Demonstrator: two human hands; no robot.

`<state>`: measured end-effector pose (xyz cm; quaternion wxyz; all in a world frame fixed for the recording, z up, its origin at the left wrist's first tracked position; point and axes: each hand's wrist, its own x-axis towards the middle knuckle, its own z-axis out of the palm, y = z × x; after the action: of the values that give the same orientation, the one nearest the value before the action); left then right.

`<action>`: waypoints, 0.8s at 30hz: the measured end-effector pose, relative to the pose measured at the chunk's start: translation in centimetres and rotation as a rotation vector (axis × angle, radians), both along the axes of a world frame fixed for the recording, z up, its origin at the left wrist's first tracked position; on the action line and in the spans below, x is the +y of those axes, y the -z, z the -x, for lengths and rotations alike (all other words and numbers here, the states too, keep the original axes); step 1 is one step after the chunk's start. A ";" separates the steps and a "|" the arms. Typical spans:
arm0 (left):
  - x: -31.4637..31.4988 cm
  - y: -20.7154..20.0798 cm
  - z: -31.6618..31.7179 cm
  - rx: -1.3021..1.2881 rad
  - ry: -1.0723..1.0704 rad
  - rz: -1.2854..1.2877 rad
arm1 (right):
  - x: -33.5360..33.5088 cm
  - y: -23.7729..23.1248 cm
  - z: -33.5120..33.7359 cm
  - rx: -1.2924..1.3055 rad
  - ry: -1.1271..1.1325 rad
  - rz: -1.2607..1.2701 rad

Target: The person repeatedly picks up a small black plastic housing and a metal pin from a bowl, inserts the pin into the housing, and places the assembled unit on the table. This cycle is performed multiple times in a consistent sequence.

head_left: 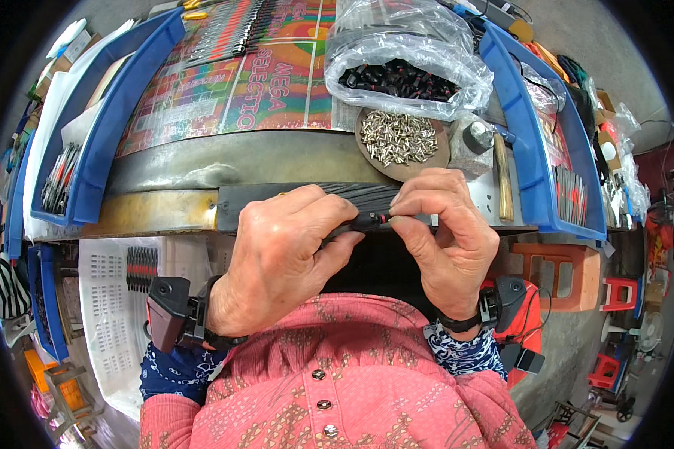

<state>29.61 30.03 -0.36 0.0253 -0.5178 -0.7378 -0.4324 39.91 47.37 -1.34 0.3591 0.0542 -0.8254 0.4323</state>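
My left hand is closed in a pinch around a small black plastic piece with a red band, held level just above the bench's front edge. At that piece's red end, the thumb and forefinger of my right hand are pinched together; whatever lies between them is too small to tell. Just beyond my hands is a round brown dish heaped with small silvery metal pins. Behind the dish, a clear plastic bag lies open, full of black pieces with red parts.
Blue bins flank the bench, with black-and-red tools in them. More such tools lie in a row at the back. A wooden-handled tool and a block with a black cap stand right. A white basket is lower left.
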 end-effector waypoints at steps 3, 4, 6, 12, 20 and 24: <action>-0.1 -0.1 -0.2 -0.006 0.007 -0.016 | -0.5 0.2 -0.1 -0.012 0.003 0.010; -0.1 -0.1 -0.3 0.010 0.002 -0.014 | -0.7 0.3 -0.1 -0.016 0.004 0.020; -0.2 -0.1 -0.4 0.017 -0.004 -0.015 | -0.8 0.4 -0.1 -0.016 0.010 0.028; -0.4 0.1 -0.5 0.025 -0.008 -0.017 | -1.0 0.5 -0.3 -0.014 0.018 0.000; -0.3 0.3 -0.6 0.047 -0.012 -0.029 | -1.4 0.8 -0.2 0.021 0.039 -0.034; -0.3 0.2 -0.7 0.047 -0.013 -0.026 | -1.5 0.8 -0.1 0.056 0.070 -0.090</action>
<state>30.26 29.75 -0.60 0.0520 -0.5226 -0.7347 -0.4294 40.03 45.89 -2.14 0.3943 0.0535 -0.8348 0.3804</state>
